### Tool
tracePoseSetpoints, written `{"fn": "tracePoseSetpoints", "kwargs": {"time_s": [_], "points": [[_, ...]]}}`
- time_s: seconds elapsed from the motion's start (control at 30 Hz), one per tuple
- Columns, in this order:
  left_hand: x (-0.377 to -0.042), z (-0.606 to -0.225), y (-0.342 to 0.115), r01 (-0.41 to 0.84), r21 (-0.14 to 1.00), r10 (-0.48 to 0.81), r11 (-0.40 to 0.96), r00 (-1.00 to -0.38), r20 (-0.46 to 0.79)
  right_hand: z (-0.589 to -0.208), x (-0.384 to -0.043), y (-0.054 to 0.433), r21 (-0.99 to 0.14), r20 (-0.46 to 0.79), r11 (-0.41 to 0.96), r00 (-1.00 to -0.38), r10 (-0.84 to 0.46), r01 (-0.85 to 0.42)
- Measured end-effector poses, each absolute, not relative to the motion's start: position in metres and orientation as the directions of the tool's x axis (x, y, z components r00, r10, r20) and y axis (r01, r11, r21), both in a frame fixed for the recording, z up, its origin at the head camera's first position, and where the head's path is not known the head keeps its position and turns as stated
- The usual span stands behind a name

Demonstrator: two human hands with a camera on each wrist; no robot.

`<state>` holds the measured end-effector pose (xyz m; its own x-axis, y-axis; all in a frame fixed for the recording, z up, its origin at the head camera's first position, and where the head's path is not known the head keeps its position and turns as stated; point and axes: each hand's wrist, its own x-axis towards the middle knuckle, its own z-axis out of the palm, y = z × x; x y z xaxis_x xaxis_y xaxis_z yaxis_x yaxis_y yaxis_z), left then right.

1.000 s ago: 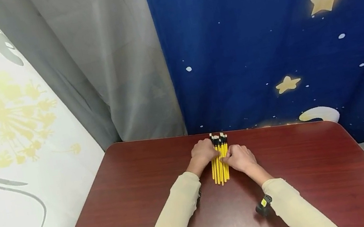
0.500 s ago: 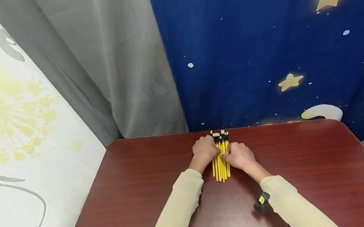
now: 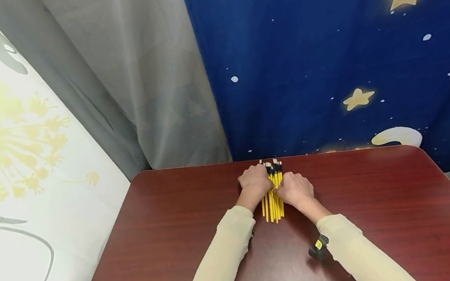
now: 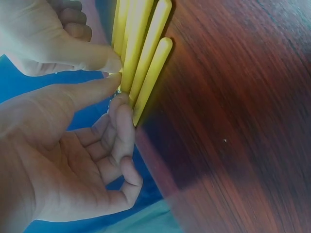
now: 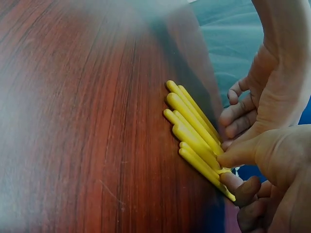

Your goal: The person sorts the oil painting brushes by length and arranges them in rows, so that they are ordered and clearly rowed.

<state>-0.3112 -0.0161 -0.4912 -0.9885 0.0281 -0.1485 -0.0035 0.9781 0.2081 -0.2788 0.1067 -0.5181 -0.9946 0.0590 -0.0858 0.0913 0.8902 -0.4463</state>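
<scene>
A bundle of yellow-handled paintbrushes, with black necks and pale bristles at the far end, lies near the table's back edge. My left hand holds the bundle from the left, its fingers curled at the handles. From the right, my right hand meets it at the middle of the brushes. In the right wrist view a thin yellow strip shows between the right thumb and forefinger, against the handles. Both thumb tips come close together over the handles in the left wrist view. My hands partly hide the brushes' middle.
The brown wooden table runs back to a grey curtain and a blue starry curtain. A pale patterned wall hanging borders the left side. A black wrist camera hangs under the right sleeve.
My left hand has turned slightly and shifted over the brushes, covering more of their dark necks. The right hand stays at the bundle with its wrist slightly turned. The head view has shifted a little.
</scene>
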Motion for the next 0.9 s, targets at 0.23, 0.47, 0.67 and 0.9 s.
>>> {"fn": "tracePoseSetpoints", "kwargs": {"time_s": [0.23, 0.47, 0.67, 0.9], "points": [[-0.312, -0.489, -0.017, 0.004, 0.198, 0.035, 0.980, -0.987, -0.154, -0.512, -0.278, 0.107, -0.405, -0.116, 0.907, -0.991, 0.070, 0.111], [-0.316, -0.492, -0.009, 0.026, 0.079, 0.039, 0.997, -0.986, -0.163, -0.514, -0.280, 0.106, -0.353, -0.100, 0.932, -0.993, 0.055, 0.087], [-0.314, -0.487, 0.000, 0.056, -0.039, 0.050, 0.998, -0.988, -0.148, -0.513, -0.283, 0.100, -0.281, -0.052, 0.958, -0.998, 0.042, 0.055], [-0.317, -0.486, 0.002, 0.047, -0.049, 0.038, 0.998, -0.985, -0.169, -0.512, -0.284, 0.096, -0.244, -0.036, 0.969, -0.999, 0.030, 0.038]]}}
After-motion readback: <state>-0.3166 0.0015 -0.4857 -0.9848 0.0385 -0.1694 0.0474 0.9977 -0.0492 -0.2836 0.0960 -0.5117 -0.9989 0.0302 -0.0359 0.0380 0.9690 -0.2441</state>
